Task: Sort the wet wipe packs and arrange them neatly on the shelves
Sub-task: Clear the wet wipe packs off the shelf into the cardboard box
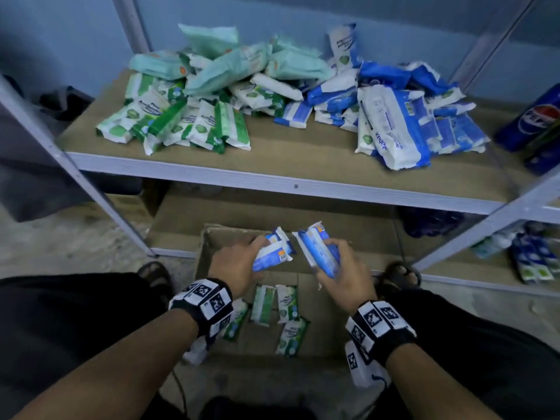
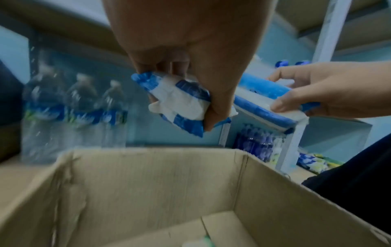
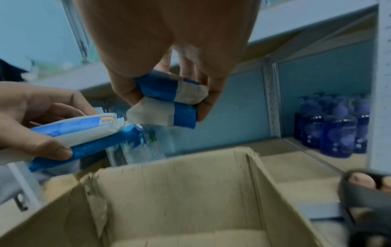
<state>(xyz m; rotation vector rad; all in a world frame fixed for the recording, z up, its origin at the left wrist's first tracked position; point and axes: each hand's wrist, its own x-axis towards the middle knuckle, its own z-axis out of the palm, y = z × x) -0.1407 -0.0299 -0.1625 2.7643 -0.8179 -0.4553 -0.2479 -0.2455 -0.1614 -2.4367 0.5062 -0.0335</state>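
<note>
The metal shelf (image 1: 272, 180) stands in front of the person, and its upper board has a free strip along the front edge, before the heaps. On the left of this board lie green and white packs (image 1: 181, 122), with pale green packs (image 1: 230, 62) piled behind them; on the right lies a heap of blue and white packs (image 1: 400, 116). The heaps are too mixed to count.

Below, on the floor between the feet, an open cardboard box (image 1: 303, 286) stands with its far wall near the lower shelf. At least four green packs (image 1: 272, 313) lie flat on its bottom, with much bare cardboard around them.

Above the box, the left hand (image 1: 239, 268) grips two blue packs (image 1: 274, 250) stacked together. The right hand (image 1: 342, 271) also grips two blue packs (image 1: 318, 250). The two bundles are just beside each other.
</note>
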